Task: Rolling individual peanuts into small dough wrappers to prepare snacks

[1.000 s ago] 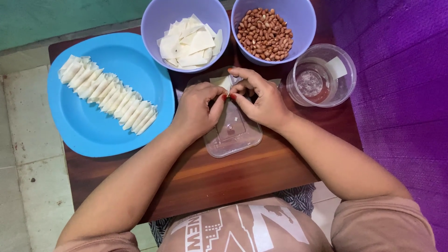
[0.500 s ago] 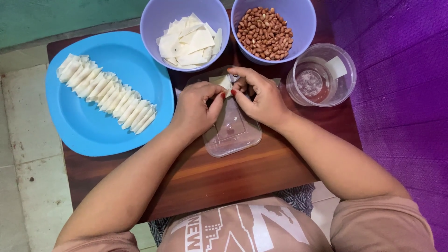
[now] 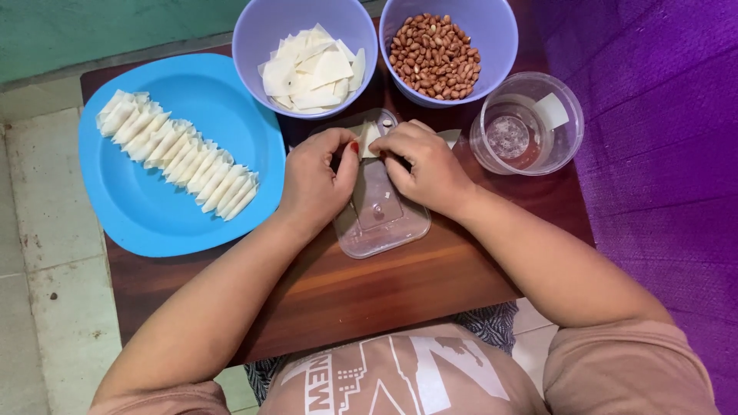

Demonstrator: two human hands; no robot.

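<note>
My left hand (image 3: 317, 178) and right hand (image 3: 421, 165) meet over the clear plastic lid (image 3: 382, 219), both pinched on the same small pale wrapper square (image 3: 369, 138), which sits between my fingertips at the far end of the lid. Compared with a second ago, my fingers have drawn in closer around the wrapper, so less of it shows; it looks as though the fold is tightening, though I cannot see what is inside it. The hands themselves have hardly shifted over the lid.

Just beyond my left hand stands the lavender bowl (image 3: 265, 46) of loose wrapper squares, and beyond my right hand the second lavender bowl (image 3: 503, 65) holding peanuts (image 3: 432, 55). To the right of my right hand is a clear round container (image 3: 573, 127) with a little water. Well to the left of my left hand, the blue plate (image 3: 154, 223) carries a row of folded pieces (image 3: 175, 154), unchanged. Everything rests on the dark wooden tabletop (image 3: 384, 292).
</note>
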